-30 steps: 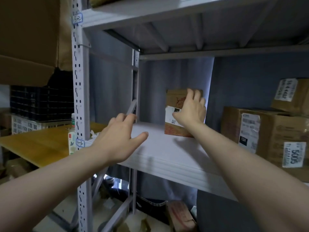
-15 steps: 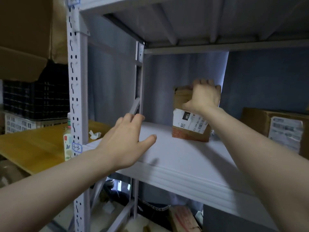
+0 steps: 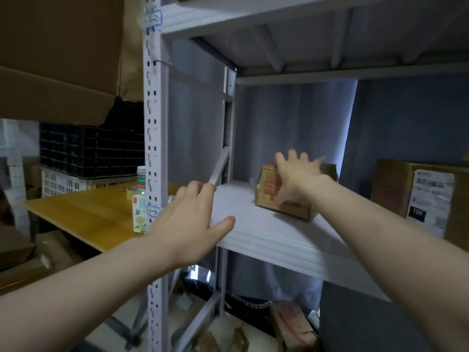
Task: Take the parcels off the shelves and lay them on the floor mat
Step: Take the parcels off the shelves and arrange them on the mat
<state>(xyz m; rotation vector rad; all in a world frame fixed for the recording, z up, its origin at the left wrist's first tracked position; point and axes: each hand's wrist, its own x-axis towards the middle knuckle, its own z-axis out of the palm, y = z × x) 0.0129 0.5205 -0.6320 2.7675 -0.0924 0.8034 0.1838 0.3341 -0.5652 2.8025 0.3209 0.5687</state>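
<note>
1. Fingers of the left hand (image 3: 187, 224) are loose and straight, holding nothing, at the front left corner of the shelf (image 3: 266, 235).
2. Farther in, the right hand (image 3: 297, 179) lies on the small parcel (image 3: 269, 186), fingers splayed and blurred, not curled.
3. The parcel sits mid-shelf near the back edge, and a bigger box (image 3: 418, 194) stands at the right end.

Small parcel (image 3: 269, 191) now tipped from upright to lying low on the shelf (image 3: 266, 235), right grip (image 3: 300, 180) no longer clasping its top, fingers spread over it
</note>
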